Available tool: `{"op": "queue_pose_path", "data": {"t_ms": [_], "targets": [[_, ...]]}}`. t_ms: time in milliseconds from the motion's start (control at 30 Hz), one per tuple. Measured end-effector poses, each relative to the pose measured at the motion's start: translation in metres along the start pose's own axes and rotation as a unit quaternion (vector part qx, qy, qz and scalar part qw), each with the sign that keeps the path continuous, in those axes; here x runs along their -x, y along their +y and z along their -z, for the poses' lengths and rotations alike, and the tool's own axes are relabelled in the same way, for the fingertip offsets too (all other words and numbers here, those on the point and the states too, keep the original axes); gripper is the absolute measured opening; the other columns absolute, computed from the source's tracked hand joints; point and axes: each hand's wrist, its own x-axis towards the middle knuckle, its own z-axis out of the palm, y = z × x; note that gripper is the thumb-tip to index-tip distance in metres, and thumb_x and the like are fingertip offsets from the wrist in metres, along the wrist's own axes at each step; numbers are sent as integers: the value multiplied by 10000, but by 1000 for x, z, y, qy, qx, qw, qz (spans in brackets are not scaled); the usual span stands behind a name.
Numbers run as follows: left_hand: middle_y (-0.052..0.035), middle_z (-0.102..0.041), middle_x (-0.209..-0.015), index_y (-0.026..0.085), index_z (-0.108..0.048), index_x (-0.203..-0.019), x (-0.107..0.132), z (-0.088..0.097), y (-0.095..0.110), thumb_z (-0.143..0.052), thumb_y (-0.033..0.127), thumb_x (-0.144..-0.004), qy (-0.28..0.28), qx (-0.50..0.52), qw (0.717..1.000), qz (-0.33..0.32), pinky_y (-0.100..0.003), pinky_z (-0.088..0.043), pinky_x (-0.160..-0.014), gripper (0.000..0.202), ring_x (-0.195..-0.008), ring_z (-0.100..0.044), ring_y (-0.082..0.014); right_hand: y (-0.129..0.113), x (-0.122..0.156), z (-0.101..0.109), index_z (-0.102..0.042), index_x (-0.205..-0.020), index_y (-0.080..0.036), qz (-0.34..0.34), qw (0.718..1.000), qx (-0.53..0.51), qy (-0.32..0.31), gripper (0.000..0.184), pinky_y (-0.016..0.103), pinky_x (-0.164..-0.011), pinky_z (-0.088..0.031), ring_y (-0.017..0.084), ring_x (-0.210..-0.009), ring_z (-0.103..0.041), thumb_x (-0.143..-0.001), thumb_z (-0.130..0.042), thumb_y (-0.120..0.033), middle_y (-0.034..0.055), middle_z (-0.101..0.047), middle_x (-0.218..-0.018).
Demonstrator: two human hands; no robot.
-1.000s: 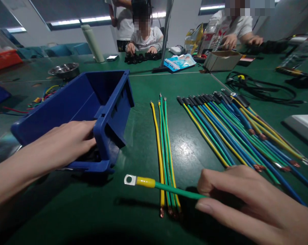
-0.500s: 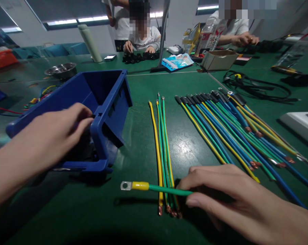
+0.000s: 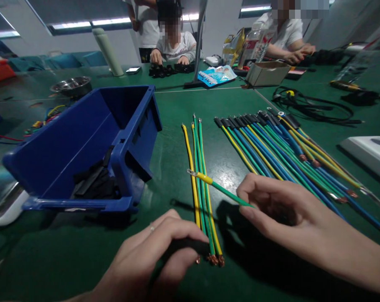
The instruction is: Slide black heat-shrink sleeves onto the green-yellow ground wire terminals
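My right hand (image 3: 290,214) pinches a green wire (image 3: 223,189) with a yellow sleeve and a metal ring lug, its tip raised and pointing up-left over a small bundle of yellow and green wires (image 3: 200,180). My left hand (image 3: 152,256) is low in front, fingers closed around a short black tube (image 3: 186,244) near the bundle's bare copper ends. A blue plastic bin (image 3: 82,147) at the left holds more black tubes (image 3: 95,180).
A wide row of blue, green and yellow wires with black sleeves (image 3: 281,155) lies at the right. A white box (image 3: 369,153) sits at the right edge, black cables (image 3: 309,105) behind. Other people work at the far side near a cardboard box (image 3: 267,72) and a steel bowl (image 3: 70,85).
My left hand left the blue bin and came down to the front holding a black tube. My right hand swung the lugged wire's tip up and away from the table.
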Motion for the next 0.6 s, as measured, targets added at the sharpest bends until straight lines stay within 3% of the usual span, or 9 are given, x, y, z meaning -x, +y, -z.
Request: {"op": "queue_pose_path", "data": {"t_ms": [167,233,333,467,600], "targets": [[66,-614,-719,283,-740,-941,-17,-9,4,-601,239,-948,24,169,969,181,-133,-408,-580,146,-609,-527,-53,-3,-1,2,-552,-727,-205,-23,998,-56,8,402,169,-375,-248,54,-438,-328,-927,-629,-546,-73,-375,-557],[60,-602,-686,251,-733,-954,-19,-10,3,-590,228,-960,28,211,953,214,-128,-417,-596,144,-625,-543,-53,-3,-1,3,-567,-727,-207,-13,997,-76,5,397,166,-342,-218,43,-402,-298,-918,-647,-545,-80,-362,-540],[62,-601,-685,230,-698,-990,-19,-10,-1,-587,210,-960,30,233,949,208,-132,-421,-598,117,-634,-555,-55,-3,1,4,-588,-745,-211,-4,997,-77,-12,360,151,-343,-249,39,-406,-343,-910,-671,-520,-71,-445,-553],[59,-610,-696,233,-668,-1053,-18,-11,-7,-589,257,-961,4,221,956,194,-147,-428,-606,124,-651,-570,-67,2,9,5,-661,-949,-252,-27,996,-69,-47,260,137,-433,-378,64,-511,-502,-947,-620,-509,-35,-602,-672],[58,-606,-701,220,-659,-1024,-18,-12,-7,-561,281,-964,-14,194,961,196,-170,-433,-610,130,-643,-555,-73,9,17,3,-647,-1174,-295,-70,995,-66,2,348,161,-436,-386,78,-518,-506,-933,-619,-544,-18,-661,-754]]}}
